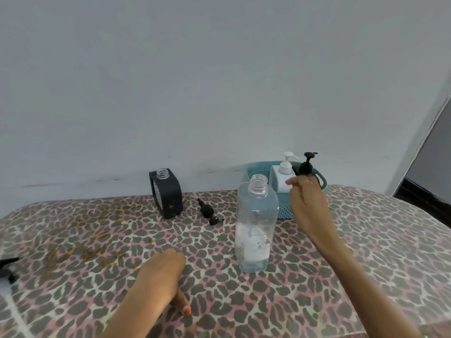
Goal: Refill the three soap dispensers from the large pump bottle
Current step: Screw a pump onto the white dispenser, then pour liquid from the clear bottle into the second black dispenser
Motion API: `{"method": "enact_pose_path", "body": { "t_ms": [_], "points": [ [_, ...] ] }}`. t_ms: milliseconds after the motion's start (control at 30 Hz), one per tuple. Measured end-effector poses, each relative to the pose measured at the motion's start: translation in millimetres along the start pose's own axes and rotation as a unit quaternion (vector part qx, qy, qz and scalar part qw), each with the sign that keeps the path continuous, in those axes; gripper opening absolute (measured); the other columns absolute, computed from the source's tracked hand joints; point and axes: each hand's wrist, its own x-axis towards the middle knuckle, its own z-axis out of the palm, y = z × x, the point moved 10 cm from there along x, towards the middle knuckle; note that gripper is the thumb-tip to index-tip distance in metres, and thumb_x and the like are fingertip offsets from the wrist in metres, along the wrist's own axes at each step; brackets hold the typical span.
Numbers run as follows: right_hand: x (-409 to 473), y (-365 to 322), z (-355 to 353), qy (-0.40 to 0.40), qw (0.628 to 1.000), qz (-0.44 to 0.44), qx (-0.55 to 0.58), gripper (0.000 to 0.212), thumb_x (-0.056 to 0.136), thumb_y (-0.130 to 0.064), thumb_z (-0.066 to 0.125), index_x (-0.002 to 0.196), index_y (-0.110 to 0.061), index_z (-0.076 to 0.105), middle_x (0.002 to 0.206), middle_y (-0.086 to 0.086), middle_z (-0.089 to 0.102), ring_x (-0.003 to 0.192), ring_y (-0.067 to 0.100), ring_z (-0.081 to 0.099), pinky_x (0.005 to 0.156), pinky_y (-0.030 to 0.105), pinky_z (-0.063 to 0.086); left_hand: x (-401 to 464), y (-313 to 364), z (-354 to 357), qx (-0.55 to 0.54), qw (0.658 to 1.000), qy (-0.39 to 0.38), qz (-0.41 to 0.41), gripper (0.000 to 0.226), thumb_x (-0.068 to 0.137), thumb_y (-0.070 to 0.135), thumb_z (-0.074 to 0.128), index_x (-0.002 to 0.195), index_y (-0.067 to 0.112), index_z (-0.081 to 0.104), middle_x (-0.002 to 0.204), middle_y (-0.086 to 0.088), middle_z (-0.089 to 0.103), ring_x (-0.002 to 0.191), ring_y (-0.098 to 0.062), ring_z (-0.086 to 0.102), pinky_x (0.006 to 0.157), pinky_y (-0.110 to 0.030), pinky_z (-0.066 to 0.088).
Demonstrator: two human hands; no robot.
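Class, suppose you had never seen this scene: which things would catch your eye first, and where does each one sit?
First, the leopard-print table cover, then the large clear bottle standing uncapped at its centre. The right hand reaches over it toward the teal basket at the back, which holds a white dispenser and a black-pumped one. To the left stands an open black dispenser, its black pump lying beside it.

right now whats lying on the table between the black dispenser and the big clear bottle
In the head view, a black pump head lies on its side between the black dispenser and the clear bottle, touching neither.
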Motion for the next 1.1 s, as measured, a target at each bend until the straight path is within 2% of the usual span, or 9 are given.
{"method": "enact_pose_path", "body": {
  "t_ms": [67, 167, 300, 400, 567, 767, 867, 967, 1100],
  "points": [
    [-46, -1, 59, -0.117, 0.985, 0.026, 0.127, 0.033, 0.101, -0.043, 0.036, 0.119, -0.023, 0.056, 0.119, -0.004, 0.056, 0.105, 0.007, 0.057, 0.091, 0.024, 0.045, -22, -30, 31, -0.019, 0.998, -0.039, -0.045, 0.050, 0.079, 0.045, 0.074, 0.111, 0.018, 0.047, 0.088, 0.005, 0.040, 0.079, -0.008, 0.042, 0.078, -0.022, 0.040],
    [-94, -8, 80, -0.178, 0.966, 0.023, 0.185, 0.075, 0.068, -0.088, 0.046, 0.130, -0.046, 0.038, 0.121, -0.026, 0.052, 0.107, -0.014, 0.053, 0.086, 0.017, 0.046, -15, -28, 26, -0.002, 0.999, 0.006, -0.049, 0.041, 0.085, 0.030, 0.071, 0.117, 0.016, 0.051, 0.099, 0.000, 0.047, 0.087, -0.013, 0.048, 0.082, -0.025, 0.044],
    [-103, -8, 91, -0.124, 0.978, -0.022, 0.169, 0.082, 0.068, -0.044, 0.083, 0.131, -0.039, 0.031, 0.114, -0.029, 0.051, 0.102, -0.019, 0.053, 0.076, 0.000, 0.042, -7, -9, 12, 0.009, 0.999, 0.023, -0.033, 0.038, 0.088, 0.020, 0.068, 0.121, 0.014, 0.052, 0.117, -0.005, 0.054, 0.103, -0.018, 0.056, 0.086, -0.028, 0.047],
    [-99, -5, 90, -0.053, 0.981, -0.030, 0.183, 0.071, 0.073, -0.019, 0.083, 0.121, -0.046, 0.038, 0.098, -0.032, 0.061, 0.093, -0.016, 0.058, 0.070, 0.000, 0.044, -6, -9, 16, 0.008, 0.999, 0.030, -0.027, 0.036, 0.089, 0.020, 0.068, 0.120, 0.011, 0.052, 0.116, -0.007, 0.054, 0.100, -0.018, 0.057, 0.079, -0.027, 0.044],
    [-103, -30, 111, -0.072, 0.974, -0.045, 0.212, 0.073, 0.069, -0.039, 0.078, 0.131, -0.037, 0.038, 0.109, -0.040, 0.055, 0.097, -0.013, 0.058, 0.073, 0.001, 0.044, -6, -19, 21, 0.000, 0.998, 0.038, -0.042, 0.042, 0.086, 0.025, 0.072, 0.120, 0.012, 0.052, 0.117, -0.007, 0.054, 0.101, -0.020, 0.057, 0.077, -0.027, 0.041],
    [-124, -38, 142, -0.120, 0.967, -0.053, 0.217, 0.069, 0.067, -0.042, 0.080, 0.124, -0.026, 0.046, 0.100, -0.016, 0.065, 0.091, -0.002, 0.064, 0.073, 0.009, 0.050, -8, -21, 23, -0.029, 0.999, 0.010, -0.044, 0.047, 0.082, 0.032, 0.075, 0.118, 0.013, 0.052, 0.116, -0.007, 0.055, 0.100, -0.021, 0.057, 0.076, -0.028, 0.041],
    [-128, -24, 146, -0.132, 0.963, -0.033, 0.235, 0.074, 0.065, -0.051, 0.078, 0.126, -0.024, 0.046, 0.106, -0.012, 0.064, 0.096, 0.005, 0.065, 0.082, 0.028, 0.056, -18, -28, 25, -0.099, 0.995, 0.025, -0.017, 0.039, 0.076, 0.037, 0.078, 0.094, 0.018, 0.050, 0.094, 0.002, 0.052, 0.080, -0.011, 0.052, 0.065, -0.021, 0.038],
    [-130, -19, 146, -0.135, 0.964, -0.041, 0.226, 0.083, 0.064, -0.059, 0.077, 0.131, -0.023, 0.044, 0.110, -0.021, 0.060, 0.102, 0.003, 0.062, 0.085, 0.030, 0.055, -15, -57, 11, -0.220, 0.975, -0.013, -0.033, 0.044, 0.069, 0.045, 0.081, 0.099, 0.020, 0.060, 0.092, 0.007, 0.064, 0.074, -0.004, 0.059, 0.060, -0.015, 0.045],
    [-130, -22, 145, -0.126, 0.967, -0.046, 0.219, 0.079, 0.063, -0.071, 0.072, 0.127, -0.038, 0.041, 0.111, -0.029, 0.057, 0.103, -0.004, 0.060, 0.082, 0.017, 0.053, 3, -113, -72, -0.288, 0.919, 0.249, -0.104, 0.066, 0.072, 0.055, 0.074, 0.122, 0.016, 0.058, 0.114, -0.008, 0.067, 0.094, -0.016, 0.064, 0.070, -0.018, 0.042]
  ]
}}
